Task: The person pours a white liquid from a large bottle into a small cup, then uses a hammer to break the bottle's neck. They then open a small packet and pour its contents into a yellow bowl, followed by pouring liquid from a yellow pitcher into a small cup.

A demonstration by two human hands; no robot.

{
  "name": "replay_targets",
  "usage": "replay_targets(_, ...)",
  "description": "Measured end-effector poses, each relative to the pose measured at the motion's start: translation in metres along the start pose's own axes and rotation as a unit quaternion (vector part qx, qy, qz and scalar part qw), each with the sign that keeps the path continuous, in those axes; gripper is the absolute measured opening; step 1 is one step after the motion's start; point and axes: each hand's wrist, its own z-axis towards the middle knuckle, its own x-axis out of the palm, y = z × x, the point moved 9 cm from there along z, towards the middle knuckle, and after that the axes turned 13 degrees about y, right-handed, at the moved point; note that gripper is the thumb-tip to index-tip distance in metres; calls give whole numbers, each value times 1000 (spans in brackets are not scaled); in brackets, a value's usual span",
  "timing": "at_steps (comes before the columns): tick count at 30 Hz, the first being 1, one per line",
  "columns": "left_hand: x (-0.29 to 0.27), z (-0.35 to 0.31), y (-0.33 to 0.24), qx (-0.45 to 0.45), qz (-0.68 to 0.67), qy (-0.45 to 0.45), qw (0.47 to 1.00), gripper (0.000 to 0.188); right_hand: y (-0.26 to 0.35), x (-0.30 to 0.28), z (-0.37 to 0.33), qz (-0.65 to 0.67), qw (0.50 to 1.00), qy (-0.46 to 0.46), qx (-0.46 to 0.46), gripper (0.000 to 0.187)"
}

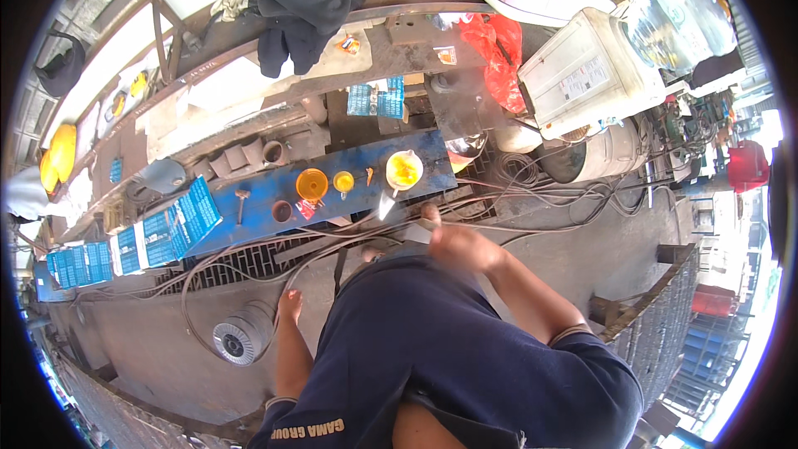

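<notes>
In front of my body, my right hand [465, 249] is raised near the edge of a blue bench [366, 154]. It is blurred, with its fingers closed on a flat pale piece [417, 234]; its exact kind is unclear. My left hand [290, 306] hangs low at my side, loosely open with nothing visible in it, above a wire spool [237, 342] on the floor. Nearest the right hand on the bench is a white bowl [405, 170] with yellow contents. Left of it stand a yellow mug [343, 182], an orange container [312, 185] and a dark reddish cup [282, 211].
A hammer [241, 206] and blue-and-white boxes [166, 229] lie along the bench's left part. Cables [532, 208] run across the floor grating. At the right stand a white plastic container [590, 75] and a drum [603, 154]. Dark cloth [295, 0] hangs over the far rail.
</notes>
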Motion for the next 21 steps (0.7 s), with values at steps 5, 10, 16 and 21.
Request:
replay_targets(5, -27, 10, -86, 122, -71, 0, 990, 30, -22, -11, -63, -265, 919, 160, 245, 61)
replay_targets(10, -33, -18, -110, 153, -34, -49, 986, 28, 38, -101, -125, -580, 763, 5, 286, 38)
replay_targets(16, 16, -77, -1, 1, -84, -62, 995, 28, 95, -11, -94, -727, 622, 172, 235, 23)
replay_targets(21, 86, -178, 49, -136, -147, -114, 973, 27, 186, -68, -34, -611, 767, 163, 108, 30)
